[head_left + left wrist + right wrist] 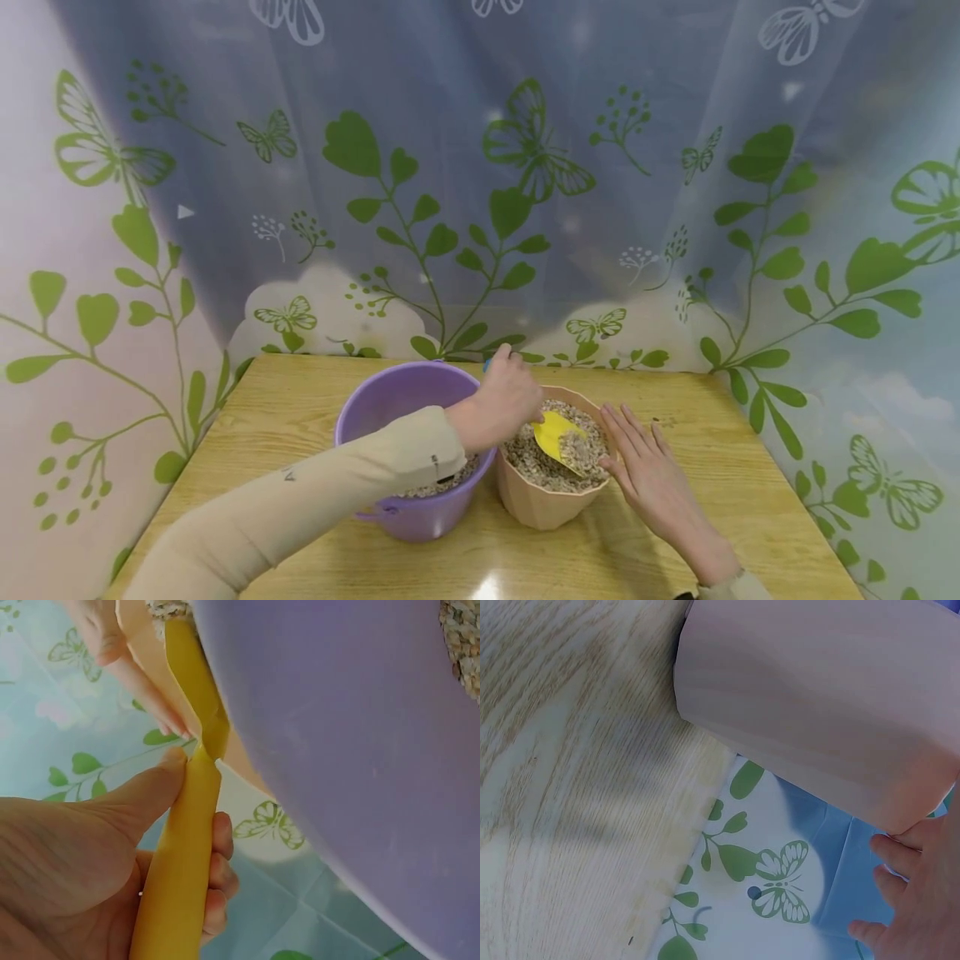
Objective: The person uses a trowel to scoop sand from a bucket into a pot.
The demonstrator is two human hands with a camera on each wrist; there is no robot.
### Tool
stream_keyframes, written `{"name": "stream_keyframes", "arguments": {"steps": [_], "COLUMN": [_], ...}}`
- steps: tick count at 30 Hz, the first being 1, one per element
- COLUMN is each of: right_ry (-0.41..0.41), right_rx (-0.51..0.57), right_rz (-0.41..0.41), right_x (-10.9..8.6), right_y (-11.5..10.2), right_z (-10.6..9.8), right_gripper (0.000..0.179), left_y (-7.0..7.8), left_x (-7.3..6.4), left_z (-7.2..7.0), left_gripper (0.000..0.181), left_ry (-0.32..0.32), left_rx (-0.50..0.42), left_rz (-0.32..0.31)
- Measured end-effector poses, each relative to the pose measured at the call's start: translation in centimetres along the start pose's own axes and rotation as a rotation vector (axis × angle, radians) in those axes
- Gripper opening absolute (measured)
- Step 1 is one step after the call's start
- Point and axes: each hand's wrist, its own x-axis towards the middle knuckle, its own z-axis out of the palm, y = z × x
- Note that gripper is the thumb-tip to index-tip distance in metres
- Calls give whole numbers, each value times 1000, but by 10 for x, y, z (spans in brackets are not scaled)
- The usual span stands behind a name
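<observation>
My left hand [506, 398] grips the handle of a yellow scoop [184, 847], thumb along one side and fingers curled round the other. The scoop's blade lies over the peach pot [546, 510], with pale grain-like bits on it. Coarse beige and grey bits [536, 467] fill the pot close to its rim. Fingers straight, my right hand [651, 479] rests against the pot's right side near the rim. A purple bucket [427, 523] stands just left of the pot, under my left forearm, with more of the same bits inside.
Both containers stand on a light wooden table [285, 417]. Behind and beside it hangs a curtain [465, 250] printed with green leaves and butterflies. A small blue thing [487, 365] shows behind my left hand, mostly hidden.
</observation>
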Motion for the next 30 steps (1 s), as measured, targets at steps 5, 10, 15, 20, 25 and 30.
{"name": "stream_keyframes", "arguments": {"steps": [5, 10, 15, 20, 25, 30], "right_ry": [-9, -6, 14, 27, 17, 15], "right_rx": [8, 12, 7, 3, 6, 7], "right_rz": [6, 2, -2, -10, -11, -10], "right_x": [-1, -1, -1, -1, 0, 0], "right_y": [0, 1, 1, 1, 0, 0], "right_z": [0, 0, 0, 1, 1, 1], "right_gripper": [66, 66, 65, 65, 65, 65], "left_y": [-8, -15, -21, -24, -29, -39], "left_x": [-6, -12, -16, -22, -25, -28], "left_z": [-2, -3, -4, -8, -12, -8], "left_gripper": [43, 46, 51, 57, 47, 54], "left_ry": [6, -3, 27, 84, 87, 170], "left_rx": [35, 93, 181, 296, 340, 225], "left_rz": [7, -2, -22, -31, -41, -115]}}
